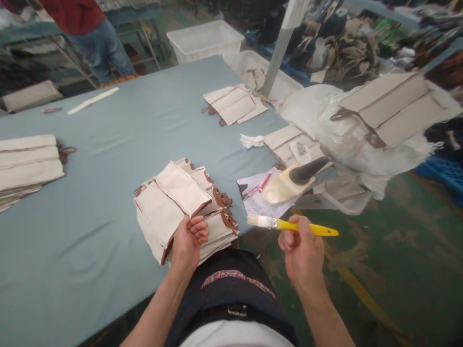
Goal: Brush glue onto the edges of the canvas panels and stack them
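My right hand (302,248) grips a paintbrush (327,230) by its yellow handle, pale bristles pointing left, held above the floor beyond the table edge. At the near edge of a stack of beige fabric panels (217,238) is my left hand (190,236), palm up, fingers curled. Its thumb presses the edge of the top fabric panel (162,202), which has dark brown seams and lies askew on the stack. Brown trim sticks out along the stack's right side. Just past the brush lies a cream plastic bottle (277,190) with a dark spout, over a paper sheet (255,205) with red pens.
Another panel stack (29,164) lies at the table's left, with more panels (235,103) at the far right corner. White bins (206,43) stand behind the table (119,241). A metal post (278,60) rises beside stuffed white bags (311,108). A person (97,41) stands across.
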`<state>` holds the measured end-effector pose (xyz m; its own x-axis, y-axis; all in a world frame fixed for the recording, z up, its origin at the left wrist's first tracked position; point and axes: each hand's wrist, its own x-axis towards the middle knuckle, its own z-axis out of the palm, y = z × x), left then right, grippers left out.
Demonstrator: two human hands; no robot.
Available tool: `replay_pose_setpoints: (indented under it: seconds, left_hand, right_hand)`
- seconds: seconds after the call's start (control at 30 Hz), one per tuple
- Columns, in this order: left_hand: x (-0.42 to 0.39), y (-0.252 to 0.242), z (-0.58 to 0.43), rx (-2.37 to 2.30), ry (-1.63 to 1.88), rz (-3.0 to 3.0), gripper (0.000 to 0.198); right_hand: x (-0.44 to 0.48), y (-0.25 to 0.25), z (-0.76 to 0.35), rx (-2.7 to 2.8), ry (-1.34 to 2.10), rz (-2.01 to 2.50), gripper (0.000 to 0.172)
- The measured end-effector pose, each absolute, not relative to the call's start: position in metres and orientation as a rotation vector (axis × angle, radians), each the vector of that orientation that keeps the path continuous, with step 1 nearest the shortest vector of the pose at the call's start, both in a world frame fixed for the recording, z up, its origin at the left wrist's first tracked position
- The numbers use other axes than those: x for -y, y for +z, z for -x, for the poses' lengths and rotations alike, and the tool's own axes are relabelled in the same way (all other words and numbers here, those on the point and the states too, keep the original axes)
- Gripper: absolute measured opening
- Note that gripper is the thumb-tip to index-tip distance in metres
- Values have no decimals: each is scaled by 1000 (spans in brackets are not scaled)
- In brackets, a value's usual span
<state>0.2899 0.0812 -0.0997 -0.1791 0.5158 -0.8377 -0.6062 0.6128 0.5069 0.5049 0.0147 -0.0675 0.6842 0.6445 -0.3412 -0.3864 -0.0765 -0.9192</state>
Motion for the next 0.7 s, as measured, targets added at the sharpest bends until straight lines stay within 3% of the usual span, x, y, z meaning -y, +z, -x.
replay_pose_setpoints:
  seconds: [0.13,0.47,0.7]
  left_hand:
    - [-51,-87,-260,-1594,933,113,40]
    - [-16,-94,-246,-1643,1186,366,33]
    - [-23,-95,-280,-1432,1453,498,46]
  right_hand:
    - [-17,-73,-511,294,950,1391,49]
    - [-36,-86,-478,615,1288,1317,49]
    - [-70,-88,-448,937,1310,1178,47]
